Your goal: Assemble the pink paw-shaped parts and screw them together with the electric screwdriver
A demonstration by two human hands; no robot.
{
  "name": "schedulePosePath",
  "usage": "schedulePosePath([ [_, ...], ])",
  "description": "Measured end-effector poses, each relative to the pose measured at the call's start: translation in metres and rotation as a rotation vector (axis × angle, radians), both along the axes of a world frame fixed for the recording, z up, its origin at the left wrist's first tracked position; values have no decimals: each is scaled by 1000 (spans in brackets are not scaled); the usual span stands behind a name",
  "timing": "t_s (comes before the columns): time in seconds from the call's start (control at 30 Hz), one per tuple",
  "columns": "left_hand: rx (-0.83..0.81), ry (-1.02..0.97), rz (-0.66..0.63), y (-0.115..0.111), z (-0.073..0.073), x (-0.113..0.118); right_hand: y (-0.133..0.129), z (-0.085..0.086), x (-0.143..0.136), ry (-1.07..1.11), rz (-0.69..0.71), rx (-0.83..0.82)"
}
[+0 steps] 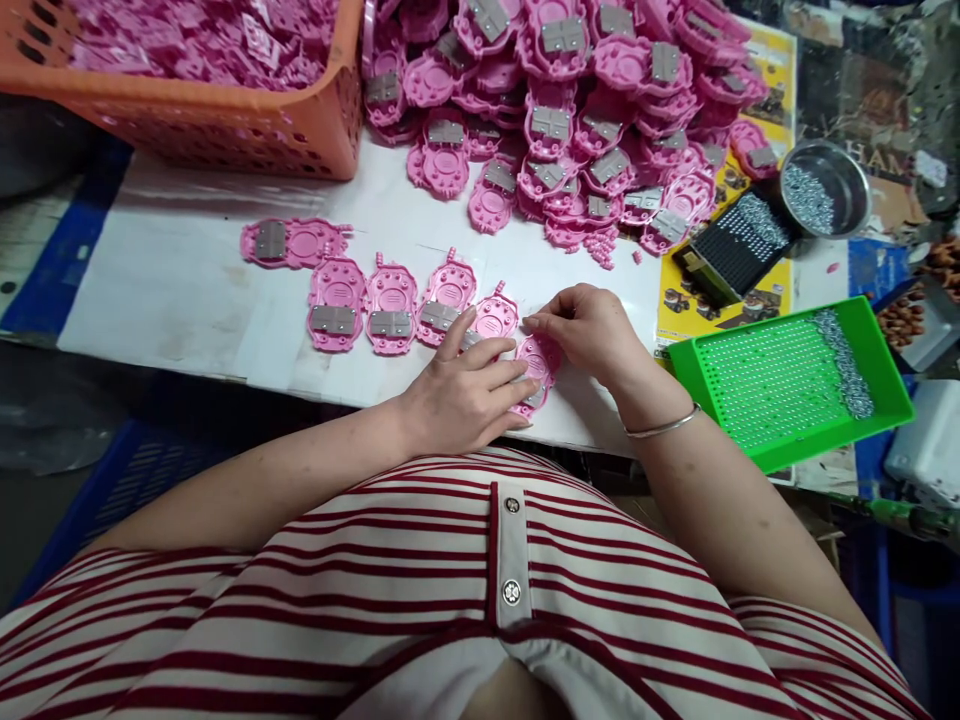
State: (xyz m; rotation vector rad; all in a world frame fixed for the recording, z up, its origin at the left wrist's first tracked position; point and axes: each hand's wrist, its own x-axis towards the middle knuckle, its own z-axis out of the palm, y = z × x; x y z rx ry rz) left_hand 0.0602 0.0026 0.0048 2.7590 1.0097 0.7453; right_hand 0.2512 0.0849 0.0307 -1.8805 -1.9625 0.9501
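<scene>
My left hand [465,395] lies with fingers spread over two pink plastic shells near the table's front edge. Its fingers cover part of the right-hand shell [537,358] and the metal plate of the shell beside it [496,318]. My right hand [585,325] is at the upper edge of the right-hand shell, thumb and forefinger pinched together; whatever is between them is too small to make out. To the left stand more shells in a row, among them one [391,295] with a grey metal plate screwed across its lower half. Another shell [289,242] lies sideways.
A large heap of pink shells [551,120] rises at the back. Left of it stands an orange basket [345,120] of pink parts. On the right are a green tray [750,400] with screws, a black perforated box [724,255] and a metal bowl [862,190] of screws.
</scene>
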Motion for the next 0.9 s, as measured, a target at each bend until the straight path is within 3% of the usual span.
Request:
schedulePosePath([
  [0.13,28,3,6,0,1,0,-5,-3,-3,-149,53,92],
  [0.33,99,10,10,-2,1,2,0,5,8,-99,68,142],
  [0.43,135,32,23,-1,1,3,21,18,30,-367,-30,333],
  [0.53,166,39,58,1,2,4,50,27,57,-646,-82,413],
  [0.7,182,39,110,6,3,4,81,26,82,-885,125,478],
  [0.8,166,38,128,8,4,2,84,28,84,-998,243,396],
  [0.9,140,33,147,8,5,0,78,36,83,-971,257,323],
])
